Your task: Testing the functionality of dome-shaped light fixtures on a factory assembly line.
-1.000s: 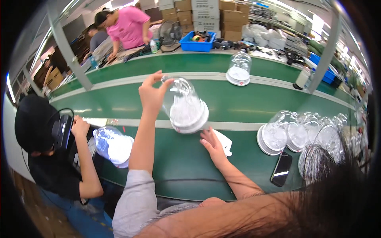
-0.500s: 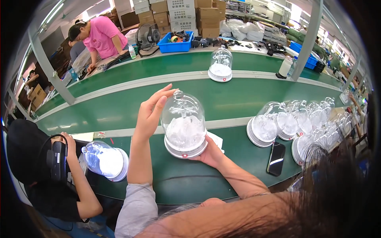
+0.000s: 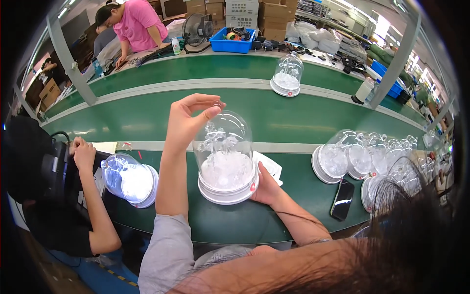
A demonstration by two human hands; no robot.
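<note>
A clear bell-jar ornament (image 3: 226, 166) with a round white base is in front of me, tilted a little. White material and small clear shapes fill its lower part. My left hand (image 3: 188, 120) pinches the knob at the top of the dome between thumb and fingers. Low on the right side, my right hand (image 3: 268, 185) grips the white base; some of its fingers are hidden behind and under it. A piece of white paper or card (image 3: 269, 167) lies just behind the right hand.
Several matching ornaments (image 3: 333, 161) crowd the right, beside a black phone (image 3: 342, 199). One stands alone on the far green strip (image 3: 285, 81). To the left, a lit ornament (image 3: 132, 180) lies tilted near a co-worker's hand (image 3: 84, 156). Behind are a blue bin (image 3: 232, 45) and a fan (image 3: 197, 32).
My left fingers have gone from resting open against the dome's top to pinching its knob. The ornament has tilted and its base has turned, its red mark moving right. The view has shifted slightly.
</note>
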